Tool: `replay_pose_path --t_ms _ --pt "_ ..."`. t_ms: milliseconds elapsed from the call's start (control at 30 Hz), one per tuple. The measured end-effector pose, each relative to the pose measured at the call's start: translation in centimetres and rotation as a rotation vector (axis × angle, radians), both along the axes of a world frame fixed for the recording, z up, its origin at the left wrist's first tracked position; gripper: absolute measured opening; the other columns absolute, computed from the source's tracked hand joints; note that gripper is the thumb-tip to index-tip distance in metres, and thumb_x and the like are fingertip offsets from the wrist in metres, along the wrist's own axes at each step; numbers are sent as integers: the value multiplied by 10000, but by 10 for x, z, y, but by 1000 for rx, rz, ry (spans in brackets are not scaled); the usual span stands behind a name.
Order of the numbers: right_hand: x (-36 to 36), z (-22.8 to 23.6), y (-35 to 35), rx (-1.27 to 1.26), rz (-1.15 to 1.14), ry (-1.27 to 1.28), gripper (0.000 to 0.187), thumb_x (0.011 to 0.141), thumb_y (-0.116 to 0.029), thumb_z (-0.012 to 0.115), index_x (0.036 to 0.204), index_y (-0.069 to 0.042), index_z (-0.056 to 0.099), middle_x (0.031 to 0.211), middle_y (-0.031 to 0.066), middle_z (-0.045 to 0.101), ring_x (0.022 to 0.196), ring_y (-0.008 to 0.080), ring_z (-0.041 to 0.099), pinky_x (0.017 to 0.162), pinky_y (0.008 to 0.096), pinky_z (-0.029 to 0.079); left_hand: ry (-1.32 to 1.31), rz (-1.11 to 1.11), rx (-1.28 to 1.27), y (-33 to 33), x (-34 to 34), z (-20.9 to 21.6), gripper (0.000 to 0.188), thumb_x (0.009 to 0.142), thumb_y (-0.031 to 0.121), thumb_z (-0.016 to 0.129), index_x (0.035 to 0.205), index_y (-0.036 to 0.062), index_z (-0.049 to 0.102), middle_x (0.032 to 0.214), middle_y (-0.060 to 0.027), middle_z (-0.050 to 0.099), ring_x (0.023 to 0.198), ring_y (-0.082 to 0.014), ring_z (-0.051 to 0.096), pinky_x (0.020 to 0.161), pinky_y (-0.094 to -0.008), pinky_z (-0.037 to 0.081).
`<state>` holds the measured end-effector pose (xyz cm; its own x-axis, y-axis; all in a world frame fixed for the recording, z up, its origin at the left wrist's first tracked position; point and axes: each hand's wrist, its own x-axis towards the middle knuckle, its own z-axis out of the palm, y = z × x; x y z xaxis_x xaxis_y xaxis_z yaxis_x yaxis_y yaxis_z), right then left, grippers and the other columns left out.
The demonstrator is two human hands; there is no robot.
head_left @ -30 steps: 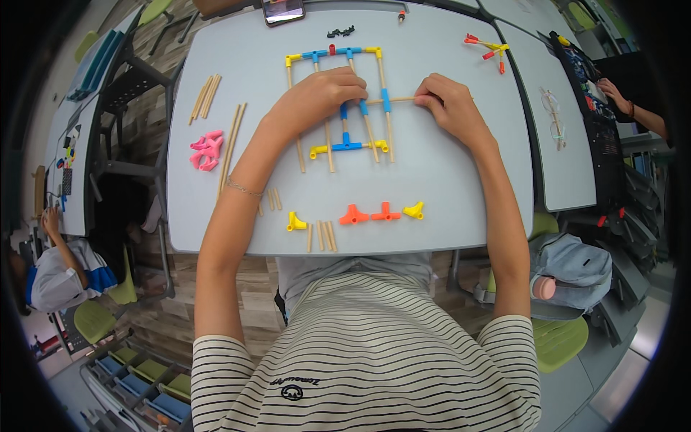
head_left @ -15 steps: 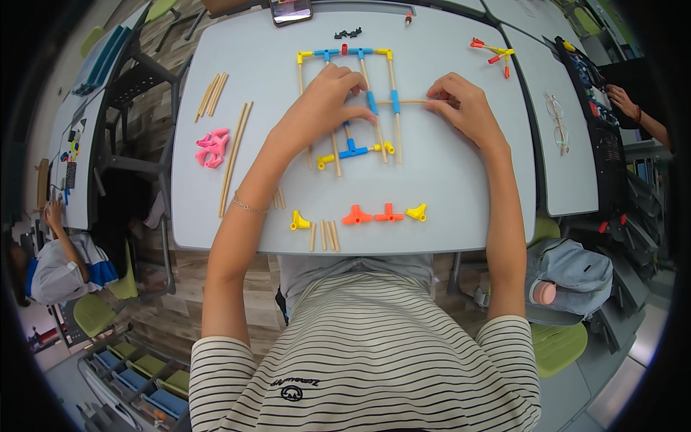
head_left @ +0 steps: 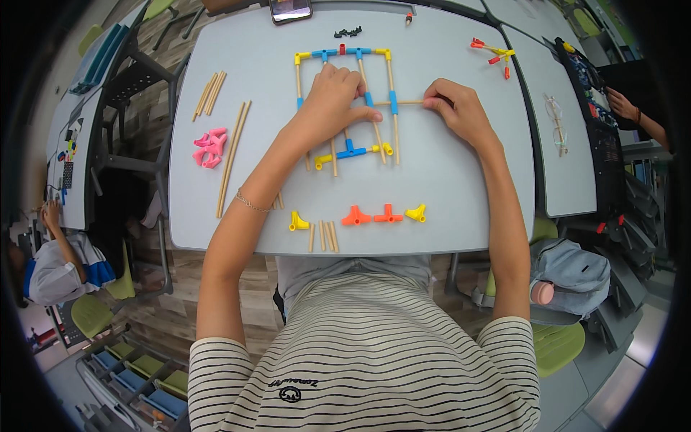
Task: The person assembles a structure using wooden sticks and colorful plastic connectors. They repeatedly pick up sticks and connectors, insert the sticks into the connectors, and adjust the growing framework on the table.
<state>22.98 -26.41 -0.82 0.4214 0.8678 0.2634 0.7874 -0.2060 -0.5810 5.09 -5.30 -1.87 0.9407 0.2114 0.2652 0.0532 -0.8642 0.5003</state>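
A flat frame of wooden sticks and plastic connectors lies on the table. Blue joints and yellow corners (head_left: 385, 54) run along its far side, with a red connector (head_left: 342, 49) in the middle. My left hand (head_left: 332, 102) reaches over the frame, thumb and fingers closed around a blue connector (head_left: 368, 99) on an inner stick; its palm hides part of the frame. From the right, my right hand (head_left: 458, 108) pinches the outer end of a thin wooden stick (head_left: 410, 101). That stick passes sideways at the blue connector (head_left: 393, 102) on the right-hand upright.
Pink connectors (head_left: 209, 148), long sticks (head_left: 234, 158) and shorter sticks (head_left: 209, 94) lie on the left. Orange connectors (head_left: 389, 214), yellow connectors (head_left: 416, 212) and short sticks (head_left: 330, 236) line the near edge. A phone (head_left: 291, 11) and black connectors (head_left: 348, 32) are at the back.
The frame and my left hand look nearly unmoved. My right hand still pinches the stick, its fingers shifted very slightly left.
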Motion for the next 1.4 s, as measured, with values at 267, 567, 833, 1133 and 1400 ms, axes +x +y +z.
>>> replay_pose_path --t_ms 267,567,833,1133,1400 --pt "-7 6 4 -46 -2 -107 99 919 -114 616 869 -31 636 765 91 647 708 273 610 676 363 479 7 -22 -2 1 0 0 482 728 408 860 940 49 618 913 -73 578 946 -237 457 839 -333 438" --pt "-16 10 6 -47 -15 -83 131 936 -137 613 890 -17 638 851 110 643 752 279 617 711 375 496 1 -24 -29 7 -5 2 507 722 444 856 927 39 632 899 -79 598 950 -247 477 831 -343 447" --pt "-18 16 -3 -78 -11 20 146 889 -109 719 924 10 643 891 101 644 799 205 664 719 319 522 -46 -30 -32 -1 -8 4 552 716 515 845 917 38 655 920 -100 643 996 -267 508 844 -362 475" --pt "-22 14 1 -38 -14 -47 153 868 -88 735 901 15 627 843 99 630 763 213 627 700 320 505 -82 -6 5 -1 -8 -2 547 713 506 849 917 36 656 920 -107 641 992 -268 502 845 -365 472" --pt "-17 4 2 41 66 -111 118 881 -75 711 891 11 630 807 107 618 715 235 575 668 337 468 -108 15 6 -4 -7 -6 531 713 478 851 923 36 646 905 -84 620 973 -261 486 829 -355 464"
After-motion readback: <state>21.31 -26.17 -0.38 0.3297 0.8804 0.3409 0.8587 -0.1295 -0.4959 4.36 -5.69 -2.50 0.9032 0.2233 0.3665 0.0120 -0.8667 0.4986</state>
